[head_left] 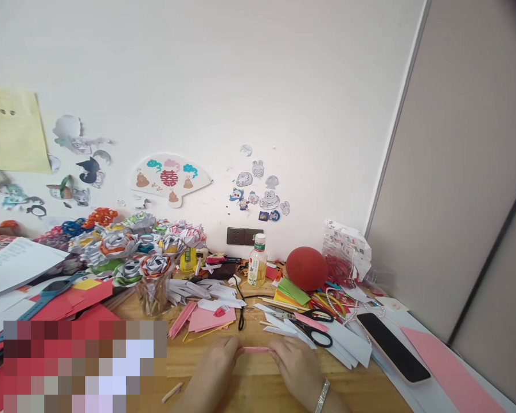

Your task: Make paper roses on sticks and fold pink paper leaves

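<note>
Low in the middle of the view, my left hand (217,364) and my right hand (294,367) pinch the two ends of a narrow pink paper strip (257,349) just above the wooden table (258,390). Both hands have their fingers closed on it. A silver bracelet (322,396) sits on my right wrist. Black-handled scissors (313,332) lie just beyond my right hand among white paper pieces. Pink paper sheets (208,317) lie just beyond my left hand.
A bunch of paper flowers (146,252) stands in a holder at back left. A small bottle (257,264), a red ball (307,268), coloured paper (290,292) and a phone (391,347) lie about. Red sheets (81,298) cover the left. A wall with stickers rises behind.
</note>
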Available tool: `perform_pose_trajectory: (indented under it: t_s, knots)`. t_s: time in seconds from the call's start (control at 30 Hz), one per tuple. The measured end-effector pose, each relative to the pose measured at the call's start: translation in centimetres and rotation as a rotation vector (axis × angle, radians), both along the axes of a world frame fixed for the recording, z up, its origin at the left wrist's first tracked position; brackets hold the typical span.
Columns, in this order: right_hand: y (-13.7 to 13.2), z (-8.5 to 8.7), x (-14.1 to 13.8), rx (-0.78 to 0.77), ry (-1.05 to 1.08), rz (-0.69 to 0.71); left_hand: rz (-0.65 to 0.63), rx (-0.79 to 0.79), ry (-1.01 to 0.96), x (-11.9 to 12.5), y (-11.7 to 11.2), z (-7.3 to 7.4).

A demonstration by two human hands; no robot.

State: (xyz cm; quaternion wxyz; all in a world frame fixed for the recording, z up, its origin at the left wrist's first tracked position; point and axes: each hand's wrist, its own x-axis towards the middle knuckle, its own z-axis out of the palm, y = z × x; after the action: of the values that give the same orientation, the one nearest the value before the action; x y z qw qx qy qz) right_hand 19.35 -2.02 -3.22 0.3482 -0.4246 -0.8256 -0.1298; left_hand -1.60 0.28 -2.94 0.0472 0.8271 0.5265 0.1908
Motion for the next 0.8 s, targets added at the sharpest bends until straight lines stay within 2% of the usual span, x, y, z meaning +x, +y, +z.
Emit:
perform_pose_trajectory:
  t_s: [0.23, 0.47, 0.67, 0.8]
  knots:
    - [0.2, -0.1, 0.2, -0.027, 0.039, 0.006, -0.034, -0.122, -0.13, 0.1, 0.0, 0.1]
    - [0.3, -0.1, 0.1, -0.068, 0.068, 0.012, -0.048, -0.142, -0.102, 0.0, -0.1, 0.5]
    - [0.1, 0.3, 0.1, -0.214, 0.01, -0.003, -0.021, -0.132, -0.004, -0.3, -0.3, 1.2]
    - [-0.2, 1.0, 0.5, -0.34, 0.016, -0.056, 0.072, -0.053, 0.181, -1.2, -0.2, 3.1]
